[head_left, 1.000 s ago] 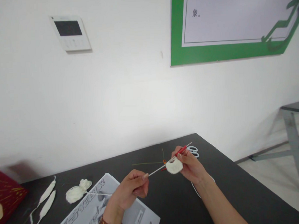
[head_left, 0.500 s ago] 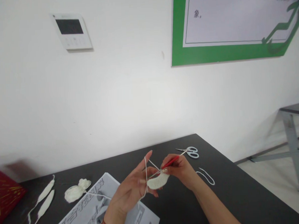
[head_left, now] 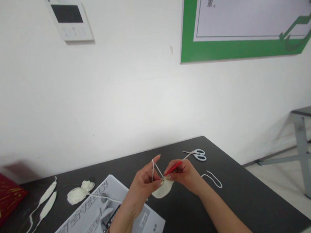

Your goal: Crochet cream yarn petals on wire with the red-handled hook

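Observation:
Above the black table (head_left: 252, 198) both my hands work on a small white crocheted piece (head_left: 162, 190). My left hand (head_left: 145, 185) pinches the piece between thumb and fingers, its forefinger raised with white yarn (head_left: 155, 168) looped over it. My right hand (head_left: 185, 175) is closed on a red-handled crochet hook (head_left: 173, 168), whose tip meets the piece beside my left thumb. The yarn trails left over a printed grey booklet (head_left: 98, 215) to a white yarn bundle (head_left: 77, 193).
Scissors with pale blue handles (head_left: 197, 154) lie behind my right hand, and a loose white yarn scrap (head_left: 213, 178) lies to its right. Two long white crocheted strips (head_left: 47, 200) and a dark red box (head_left: 6, 200) sit at the left. A grey table frame (head_left: 303, 147) stands far right.
My left hand let go of the hook's tip, looped yarn over its forefinger and took the white piece. My right hand slid left and down with the hook. The view tilted down slightly.

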